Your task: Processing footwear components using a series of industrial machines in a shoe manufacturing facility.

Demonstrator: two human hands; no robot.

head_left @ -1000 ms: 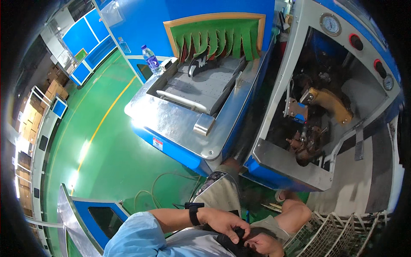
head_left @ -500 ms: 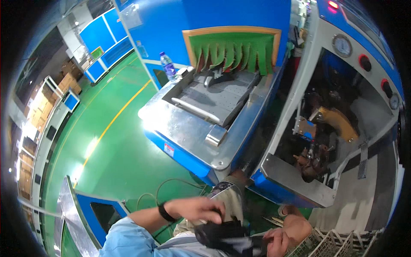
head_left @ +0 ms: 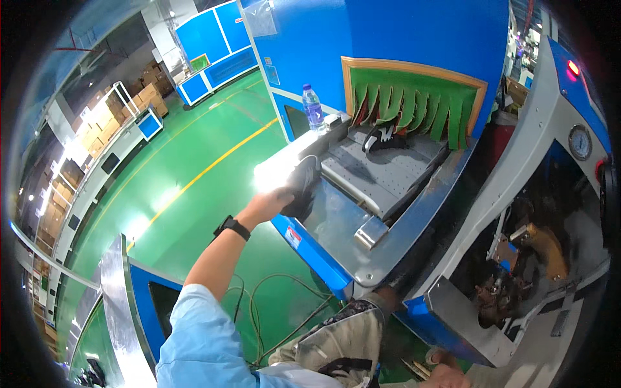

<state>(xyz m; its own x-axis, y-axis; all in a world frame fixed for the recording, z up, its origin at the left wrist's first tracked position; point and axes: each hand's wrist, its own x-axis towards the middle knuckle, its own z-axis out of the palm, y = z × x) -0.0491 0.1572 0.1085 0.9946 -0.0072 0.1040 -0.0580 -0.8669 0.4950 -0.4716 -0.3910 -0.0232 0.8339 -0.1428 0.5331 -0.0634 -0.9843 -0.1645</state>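
My left hand (head_left: 270, 202) reaches forward with a black shoe (head_left: 302, 187) in its grasp. Motion blurs the shoe, which is over the near left edge of a blue machine's metal bed (head_left: 330, 220). On the grey perforated plate, another black shoe (head_left: 383, 140) with white marks lies partly under a green strip curtain (head_left: 414, 107). At the lower right edge, only a small skin-coloured part of my right hand (head_left: 446, 376) shows. Its fingers cannot be made out.
A water bottle (head_left: 312, 107) stands at the bed's back left corner. To the right is a second machine with a gauge (head_left: 580, 142) and a dark open cavity. Cables (head_left: 259, 317) loop on the green floor. A blue-and-metal cart (head_left: 139, 304) stands at lower left.
My left hand has moved forward from my lap to the machine bed, carrying the black shoe. My right hand has dropped mostly out of view. The view has shifted leftward.
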